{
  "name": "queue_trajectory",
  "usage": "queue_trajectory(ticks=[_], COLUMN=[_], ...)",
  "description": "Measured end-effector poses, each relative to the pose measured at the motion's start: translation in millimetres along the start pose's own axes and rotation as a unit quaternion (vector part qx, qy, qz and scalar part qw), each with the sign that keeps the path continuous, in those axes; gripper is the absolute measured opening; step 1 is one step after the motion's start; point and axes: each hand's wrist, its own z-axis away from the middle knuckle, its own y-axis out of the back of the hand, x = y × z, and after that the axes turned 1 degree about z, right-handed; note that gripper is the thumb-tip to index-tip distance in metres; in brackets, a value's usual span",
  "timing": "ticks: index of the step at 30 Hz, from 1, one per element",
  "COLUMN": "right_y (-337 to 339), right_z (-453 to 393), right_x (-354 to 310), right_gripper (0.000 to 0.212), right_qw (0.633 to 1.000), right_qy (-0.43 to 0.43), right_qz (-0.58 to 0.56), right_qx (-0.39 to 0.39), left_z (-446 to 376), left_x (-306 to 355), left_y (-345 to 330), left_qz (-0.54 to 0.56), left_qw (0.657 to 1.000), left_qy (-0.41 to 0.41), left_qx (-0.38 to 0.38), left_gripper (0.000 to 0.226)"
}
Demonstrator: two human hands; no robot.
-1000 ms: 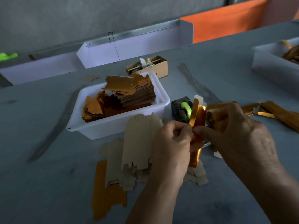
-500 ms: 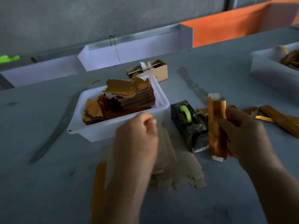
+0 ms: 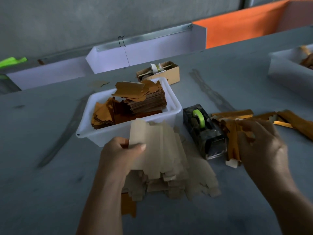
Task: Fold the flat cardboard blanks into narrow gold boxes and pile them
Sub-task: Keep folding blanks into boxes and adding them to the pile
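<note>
Two hands are at work, a left hand (image 3: 118,155) and a right hand (image 3: 260,143). I count two white tubs (image 3: 171,92) (image 3: 284,68), one tape dispenser (image 3: 203,131) and one small cardboard box (image 3: 172,72). The flat blanks (image 3: 162,150) are too many to count.

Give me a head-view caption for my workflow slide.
Left hand lifts a flat blank while right hand sets a folded gold box beside the tape dispenser.
</note>
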Motion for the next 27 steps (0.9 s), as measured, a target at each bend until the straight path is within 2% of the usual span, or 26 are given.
queue_trajectory(ticks=[3,5,7,10,12,14,20,27], right_y=[5.5,7.8,11.9,12.0,6.7,2.0,-1.2,-6.1], right_z=[3.4,8.9,17.3,30.0,34.8,36.2,39.1,42.0], right_x=[-20.6,-34.2,-49.4,-64.6,-68.5,-68.6,-63.3,-54.8], right_gripper=[0.020,0.017,0.017,0.037,0.041,0.033,0.011,0.005], right_qw=[0.997,0.984,0.950,0.869,0.830,0.814,0.824,0.889], right_qy=[0.007,-0.022,-0.064,-0.109,-0.150,-0.189,-0.202,-0.126], right_qz=[-0.077,-0.168,-0.264,-0.380,-0.430,-0.460,-0.465,-0.373], right_qx=[0.000,-0.050,-0.151,-0.298,-0.323,-0.299,-0.254,-0.234], left_z=[7.1,14.8,20.2,27.7,32.8,37.9,40.3,40.0], left_x=[9.8,17.2,21.9,24.1,24.5,25.8,27.2,26.1], left_y=[3.7,3.6,1.9,-5.8,-15.2,-24.8,-37.1,-46.2], left_qz=[0.077,0.124,0.148,0.156,0.182,0.191,0.156,0.116], left_qw=[0.996,0.989,0.981,0.973,0.964,0.960,0.973,0.983], left_qy=[-0.026,-0.025,-0.024,-0.025,-0.016,-0.023,-0.055,-0.074], left_qx=[-0.035,-0.080,-0.124,-0.171,-0.193,-0.202,-0.159,-0.122], left_gripper=[0.026,0.030,0.027,0.024,0.030,0.033,0.024,0.023])
